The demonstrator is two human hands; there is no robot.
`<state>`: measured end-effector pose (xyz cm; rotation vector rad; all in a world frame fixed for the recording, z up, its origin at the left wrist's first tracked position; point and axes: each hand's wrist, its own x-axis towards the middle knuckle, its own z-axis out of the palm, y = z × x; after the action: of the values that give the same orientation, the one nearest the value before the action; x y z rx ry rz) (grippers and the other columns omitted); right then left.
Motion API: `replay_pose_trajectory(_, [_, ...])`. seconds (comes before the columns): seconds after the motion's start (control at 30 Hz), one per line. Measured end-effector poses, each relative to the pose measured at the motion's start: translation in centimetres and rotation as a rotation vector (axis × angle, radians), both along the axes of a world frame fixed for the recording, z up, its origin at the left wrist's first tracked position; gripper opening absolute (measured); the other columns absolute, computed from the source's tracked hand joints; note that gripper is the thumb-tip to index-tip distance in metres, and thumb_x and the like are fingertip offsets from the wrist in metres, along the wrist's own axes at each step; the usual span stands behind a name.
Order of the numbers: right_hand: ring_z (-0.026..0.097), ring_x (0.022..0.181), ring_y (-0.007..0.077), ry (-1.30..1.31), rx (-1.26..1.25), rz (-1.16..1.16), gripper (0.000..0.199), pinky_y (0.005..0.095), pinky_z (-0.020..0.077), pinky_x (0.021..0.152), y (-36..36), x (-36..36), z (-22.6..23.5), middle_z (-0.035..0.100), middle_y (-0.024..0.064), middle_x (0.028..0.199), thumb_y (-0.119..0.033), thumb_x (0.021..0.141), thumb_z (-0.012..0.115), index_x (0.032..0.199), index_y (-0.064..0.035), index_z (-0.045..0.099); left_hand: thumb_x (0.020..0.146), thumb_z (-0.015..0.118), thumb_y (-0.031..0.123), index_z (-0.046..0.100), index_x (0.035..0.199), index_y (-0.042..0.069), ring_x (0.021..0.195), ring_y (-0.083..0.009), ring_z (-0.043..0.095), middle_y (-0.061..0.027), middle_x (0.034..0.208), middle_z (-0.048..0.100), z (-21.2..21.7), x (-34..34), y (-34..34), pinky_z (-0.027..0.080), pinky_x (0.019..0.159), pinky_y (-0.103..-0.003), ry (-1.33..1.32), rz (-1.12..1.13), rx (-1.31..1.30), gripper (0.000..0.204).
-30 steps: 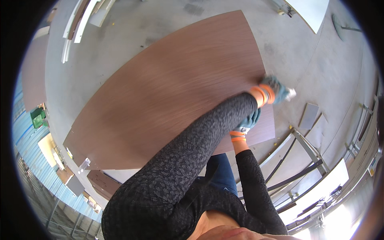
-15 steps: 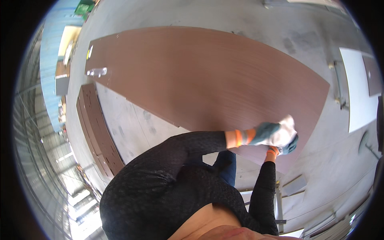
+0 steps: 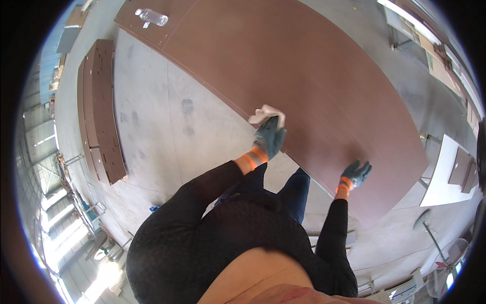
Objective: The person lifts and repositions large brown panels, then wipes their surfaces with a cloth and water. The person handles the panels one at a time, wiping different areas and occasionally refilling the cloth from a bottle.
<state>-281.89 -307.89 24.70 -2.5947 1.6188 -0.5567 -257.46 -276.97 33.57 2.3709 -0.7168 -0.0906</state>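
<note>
My left hand point(image 3: 269, 136), in a grey-green work glove with an orange cuff, grips a crumpled whitish cloth point(image 3: 268, 114) at the near edge of a large brown panel point(image 3: 304, 71). Part of the cloth lies on that edge. My right hand point(image 3: 356, 174), gloved alike, is over the panel's near right part with its fingers spread and nothing in them. Whether its palm presses on the surface I cannot tell. A clear plastic bottle point(image 3: 153, 17) lies on its side at the panel's far left end.
Brown boards point(image 3: 101, 109) are stacked at the left, across a stretch of grey concrete floor point(image 3: 152, 101). A white panel point(image 3: 445, 175) with a smaller brown piece on it stands at the right. A fan point(image 3: 445, 273) is at the lower right.
My left hand has swept left with the cloth, from beside my right hand to the panel's near edge. My right hand has moved slightly up, and the view has shifted.
</note>
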Motion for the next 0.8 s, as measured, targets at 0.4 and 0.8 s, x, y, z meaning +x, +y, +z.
replay_pose_trajectory(0.4, [0.052, 0.139, 0.0484, -0.240, 0.328, 0.649, 0.047, 0.0514, 0.0443, 0.114, 14.4, 22.5, 6.7, 0.053, 0.0316, 0.150, -0.019, 0.102, 0.062, 0.143, 0.0022, 0.057, 0.096, 0.065, 0.045, 0.047, 0.158, 0.018, 0.156, -0.0292, 0.034, -0.0068, 0.165, 0.043, -9.0, 5.1, 0.9, 0.018, 0.130, -0.054, -0.053, -0.444, 0.325, 0.069])
replay_pose_trajectory(0.8, [0.052, 0.141, 0.0458, -0.038, 0.345, 0.625, 0.046, 0.0489, 0.0460, 0.114, 14.3, 29.4, 6.4, 0.052, 0.0309, 0.152, -0.020, 0.103, 0.062, 0.143, 0.0021, 0.058, 0.097, 0.062, 0.038, 0.050, 0.151, 0.005, 0.150, -0.0397, 0.039, -0.0192, 0.158, 0.048, -10.9, 35.3, 18.1, 0.023, 0.124, -0.058, -0.186, 0.183, 0.401, 0.065])
